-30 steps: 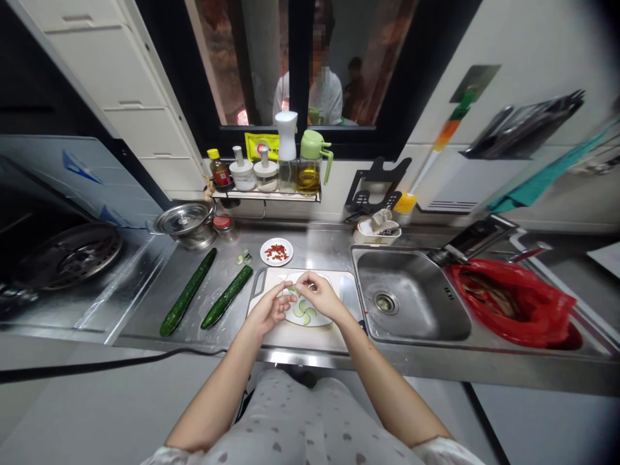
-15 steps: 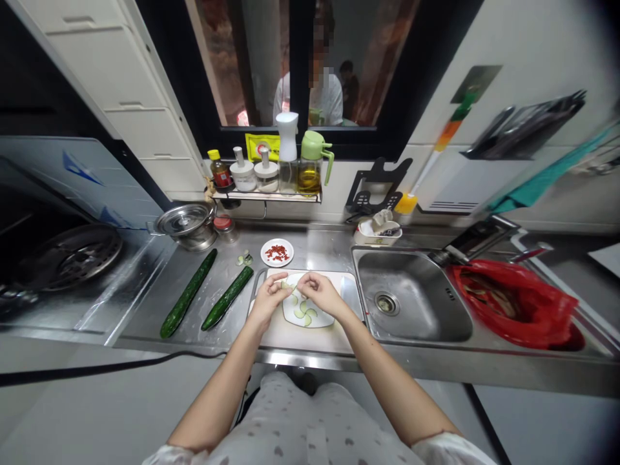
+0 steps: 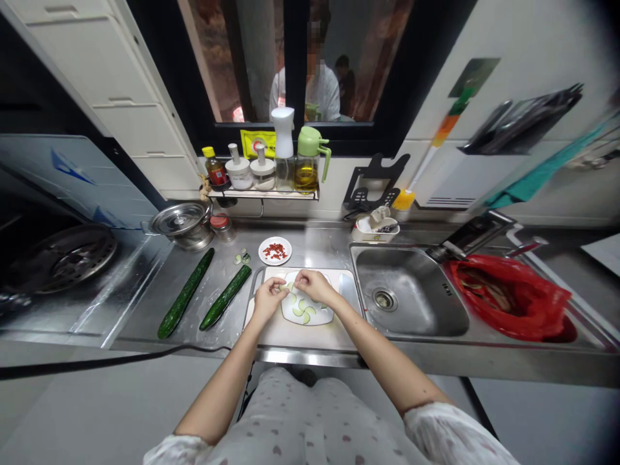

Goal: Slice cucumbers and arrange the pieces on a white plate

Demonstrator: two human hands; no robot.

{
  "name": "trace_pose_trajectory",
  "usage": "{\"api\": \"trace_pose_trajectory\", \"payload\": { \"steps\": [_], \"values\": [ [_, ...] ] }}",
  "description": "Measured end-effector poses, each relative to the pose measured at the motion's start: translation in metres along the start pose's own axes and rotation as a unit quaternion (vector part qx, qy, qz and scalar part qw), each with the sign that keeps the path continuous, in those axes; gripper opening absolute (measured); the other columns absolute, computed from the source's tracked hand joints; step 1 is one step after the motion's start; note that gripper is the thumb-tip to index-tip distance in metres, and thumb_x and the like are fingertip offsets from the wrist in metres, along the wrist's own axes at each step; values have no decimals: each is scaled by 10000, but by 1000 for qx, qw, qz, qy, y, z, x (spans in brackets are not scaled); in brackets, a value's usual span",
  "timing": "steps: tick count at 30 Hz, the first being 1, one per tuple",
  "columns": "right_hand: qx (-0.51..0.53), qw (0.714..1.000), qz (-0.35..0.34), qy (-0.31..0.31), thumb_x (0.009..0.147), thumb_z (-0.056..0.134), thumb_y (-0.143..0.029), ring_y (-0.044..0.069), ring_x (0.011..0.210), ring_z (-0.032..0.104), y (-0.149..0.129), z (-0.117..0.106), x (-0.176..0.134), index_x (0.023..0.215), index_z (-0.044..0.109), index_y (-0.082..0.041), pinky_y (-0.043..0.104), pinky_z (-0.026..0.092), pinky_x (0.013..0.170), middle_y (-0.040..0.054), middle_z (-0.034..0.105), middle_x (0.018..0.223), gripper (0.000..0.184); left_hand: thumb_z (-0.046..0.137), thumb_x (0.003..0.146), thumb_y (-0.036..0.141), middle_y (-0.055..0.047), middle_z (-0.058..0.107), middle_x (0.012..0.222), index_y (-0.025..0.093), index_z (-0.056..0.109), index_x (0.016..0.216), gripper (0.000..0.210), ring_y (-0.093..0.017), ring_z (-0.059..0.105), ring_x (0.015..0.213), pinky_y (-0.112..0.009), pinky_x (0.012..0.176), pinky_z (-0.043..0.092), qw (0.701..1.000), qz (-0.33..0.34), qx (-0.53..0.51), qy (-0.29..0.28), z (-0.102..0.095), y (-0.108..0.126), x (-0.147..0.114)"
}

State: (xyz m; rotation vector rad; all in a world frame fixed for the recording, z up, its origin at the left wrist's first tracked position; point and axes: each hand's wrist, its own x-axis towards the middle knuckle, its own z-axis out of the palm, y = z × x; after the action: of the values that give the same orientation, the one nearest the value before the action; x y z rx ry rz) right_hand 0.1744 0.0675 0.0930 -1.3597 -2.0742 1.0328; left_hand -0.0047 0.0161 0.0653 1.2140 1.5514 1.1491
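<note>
Hands (image 3: 268, 298), two, over one plate (image 3: 321, 318), two cucumbers (image 3: 187, 294)

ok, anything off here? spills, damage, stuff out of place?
Minor: scraps lie loose on the counter, off the board, near the far end of the shorter cucumber. The red bag slumps open right of the sink, contents unclear. Slices on the plate look fine; nothing seems tipped or broken.
</note>
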Motion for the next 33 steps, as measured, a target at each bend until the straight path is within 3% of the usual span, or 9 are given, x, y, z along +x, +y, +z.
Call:
{"api": "trace_pose_trajectory", "payload": {
  "steps": [15,25,33],
  "values": [
    [-163,983,52,-63,846,582,-267,122,707,539,2,11,12,910,660,-184,212,290,624,20,671,816,131,681,706,284,28,593,686,196,684,852,171,-104,492,587,-214,612,346,978,-15,209,-23,10,-22,13],
    [-267,956,70,-97,898,483,-247,179,894,612,13,32,16,968,658,-201,243,323,688,66,700,970,194,664,746,245,-14,684,811,222,691,920,178,-161,587,785,-240,687,368,948,-40,311,-55,18,-25,15],
    [-301,944,76,-108,916,470,-259,196,930,619,21,40,18,993,652,-201,265,347,761,89,698,1016,207,620,776,251,-38,691,887,238,688,931,169,-214,573,938,-275,728,379,923,-15,379,-65,24,-33,18]
  ]
}}
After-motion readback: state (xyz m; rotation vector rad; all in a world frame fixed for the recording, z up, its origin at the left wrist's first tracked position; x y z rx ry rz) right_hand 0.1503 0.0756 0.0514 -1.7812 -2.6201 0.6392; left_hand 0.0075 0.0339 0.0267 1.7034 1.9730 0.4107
